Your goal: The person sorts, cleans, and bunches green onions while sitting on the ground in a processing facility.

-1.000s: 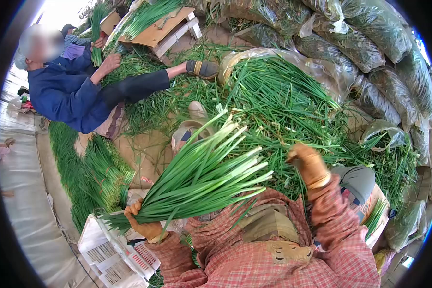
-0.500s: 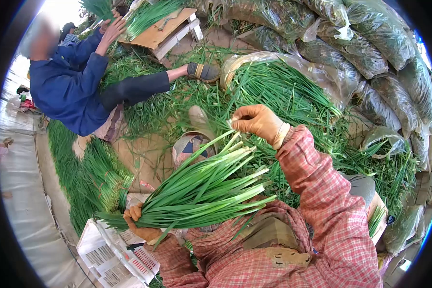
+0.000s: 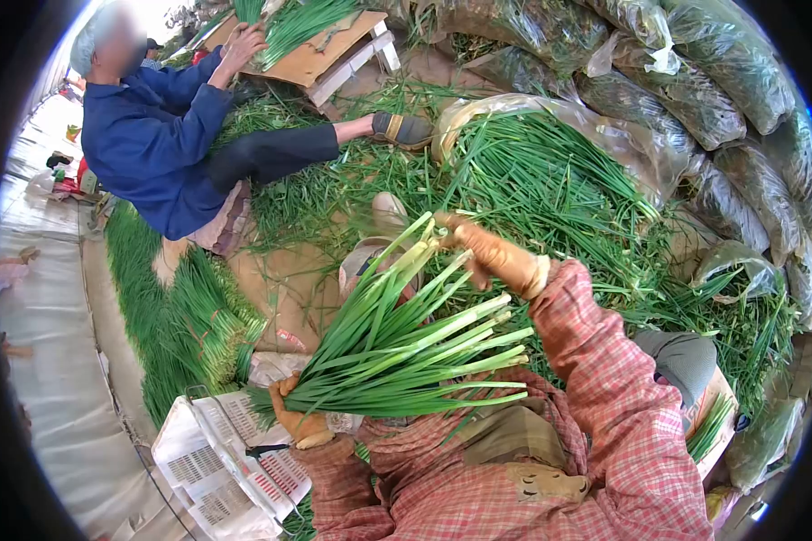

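Observation:
My left hand [image 3: 299,413], in an orange-brown glove, is closed around the leafy end of a bunch of garlic chives [image 3: 379,361]. The bunch fans out to the right across my lap, its pale stem ends loose and spread. By the uppermost pale stems is my right hand [image 3: 498,254], gloved alike, with its fingers apart. Its fingertips are blurred, and whether they touch the stems I cannot make out.
A white crate [image 3: 212,455] stands at lower left, near tied chive bundles [image 3: 198,325]. Ahead, an open plastic sack [image 3: 641,167] spills chives. Filled bags [image 3: 677,90] are stacked at right. A co-worker [image 3: 153,144] handles chives by a low wooden stand [image 3: 347,45].
My right hand has turned and its pinch has opened, fingers now pointing toward the stems. The bunch has tilted so its upper stems rise higher. The whole view has shifted slightly.

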### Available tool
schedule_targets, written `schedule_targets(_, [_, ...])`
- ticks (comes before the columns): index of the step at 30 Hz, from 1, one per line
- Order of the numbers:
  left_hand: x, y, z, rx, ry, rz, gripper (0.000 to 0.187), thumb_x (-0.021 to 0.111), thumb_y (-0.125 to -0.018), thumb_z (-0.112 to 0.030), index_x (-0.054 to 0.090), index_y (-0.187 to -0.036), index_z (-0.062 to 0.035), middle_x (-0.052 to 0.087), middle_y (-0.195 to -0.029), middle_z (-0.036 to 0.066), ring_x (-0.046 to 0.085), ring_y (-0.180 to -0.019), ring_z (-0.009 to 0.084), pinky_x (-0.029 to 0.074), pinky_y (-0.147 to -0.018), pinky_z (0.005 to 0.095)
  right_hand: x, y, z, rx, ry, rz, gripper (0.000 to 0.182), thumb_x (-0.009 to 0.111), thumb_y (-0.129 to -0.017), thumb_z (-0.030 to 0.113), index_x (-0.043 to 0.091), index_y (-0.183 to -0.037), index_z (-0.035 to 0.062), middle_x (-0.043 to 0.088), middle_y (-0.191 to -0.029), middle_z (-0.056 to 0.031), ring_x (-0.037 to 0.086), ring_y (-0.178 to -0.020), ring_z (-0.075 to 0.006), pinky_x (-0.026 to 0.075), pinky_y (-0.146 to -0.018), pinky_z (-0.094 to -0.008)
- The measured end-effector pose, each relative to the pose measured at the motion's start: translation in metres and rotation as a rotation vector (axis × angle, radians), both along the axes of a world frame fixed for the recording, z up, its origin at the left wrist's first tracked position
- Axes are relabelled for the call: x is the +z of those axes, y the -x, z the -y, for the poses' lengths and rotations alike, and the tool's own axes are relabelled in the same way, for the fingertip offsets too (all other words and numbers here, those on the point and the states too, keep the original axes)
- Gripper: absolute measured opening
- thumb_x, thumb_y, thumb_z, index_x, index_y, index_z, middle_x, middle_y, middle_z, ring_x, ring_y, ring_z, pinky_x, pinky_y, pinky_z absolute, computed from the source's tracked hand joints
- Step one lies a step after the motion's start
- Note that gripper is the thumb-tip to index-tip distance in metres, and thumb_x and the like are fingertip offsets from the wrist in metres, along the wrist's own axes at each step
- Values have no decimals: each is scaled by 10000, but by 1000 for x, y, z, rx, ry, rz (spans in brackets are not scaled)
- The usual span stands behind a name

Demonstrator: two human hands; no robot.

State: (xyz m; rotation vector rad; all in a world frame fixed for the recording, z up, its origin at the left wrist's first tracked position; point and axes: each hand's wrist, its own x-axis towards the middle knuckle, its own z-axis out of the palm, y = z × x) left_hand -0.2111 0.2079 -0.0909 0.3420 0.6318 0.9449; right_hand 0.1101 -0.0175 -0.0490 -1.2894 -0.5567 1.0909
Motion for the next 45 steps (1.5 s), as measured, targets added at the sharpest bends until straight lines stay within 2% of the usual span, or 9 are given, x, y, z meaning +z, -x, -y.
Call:
schedule_targets(5, [13,3,2,98,2,-131,273,463,-881,-183,364,-636,-110,410,-601,7,455,-661,168,372,-902,363,-6,14,18,-118,-138,-240,181,569,-825,250,544,-782,75,475,-602,21,380,-453,-65,283,-400,-199])
schedule_targets(12, [22,18,-10,16,4,-143,239,484,-869,-229,475,-689,-71,534,-697,83,505,-896,282,355,-919,443,10,-31,168,-674,-352,-213,85,533,-852,146,559,-866,66,369,-556,47,260,-401,-40,225,-383,-207])
schedule_targets(15, [22,20,-9,-12,11,-184,234,495,-865,-233,483,-690,-79,541,-740,71,511,-895,263,370,-908,438,-16,-4,173,-596,251,328,193,531,-808,59,572,-996,64,591,-855,9,492,-701,-55,395,-612,-197])
schedule_targets(19, [-6,44,-27,-164,19,-101,195,496,-864,-226,482,-729,-86,517,-753,35,502,-785,192,395,-870,406,-23,40,124,-378,-54,146,458,539,-743,-14,500,-1190,78,497,-1199,-21,464,-1016,-134,384,-876,-270])
schedule_targets(26, [-32,65,-33,-180,-216,-287,166,554,-780,-83,514,-926,-15,573,-917,78,552,-869,198,430,-840,328,-49,80,79,-78,-333,-438,615,631,-751,96,352,-1295,35,421,-1275,-94,422,-1126,-192,315,-963,-322])
schedule_targets(32, [7,35,2,-101,-409,-612,272,399,-901,-276,488,-749,-69,556,-834,95,508,-927,287,380,-892,488,-34,115,39,-214,-134,-428,321,615,-815,233,562,-1071,47,585,-866,-18,511,-768,-95,405,-659,-245])
schedule_targets(36, [-8,55,-16,-99,-372,-506,226,583,-752,-30,507,-963,-3,594,-958,129,571,-890,221,456,-814,328,-21,118,38,-284,-158,-422,241,640,-801,203,616,-979,41,604,-747,10,497,-594,-67,384,-514,-211])
schedule_targets(41, [-9,49,-17,-100,-427,-590,150,477,-844,-163,512,-892,-26,581,-932,115,552,-892,237,446,-828,400,-26,125,72,-13,-33,-258,228,594,-828,224,632,-950,37,630,-781,-24,534,-653,-76,431,-575,-214])
schedule_targets(45, [-24,58,-29,-162,-80,-44,292,583,-780,-40,474,-1048,1,585,-1010,167,580,-924,231,480,-827,348,-13,134,86,-28,60,-324,247,568,-843,291,631,-866,54,589,-703,23,489,-613,-59,378,-518,-212])
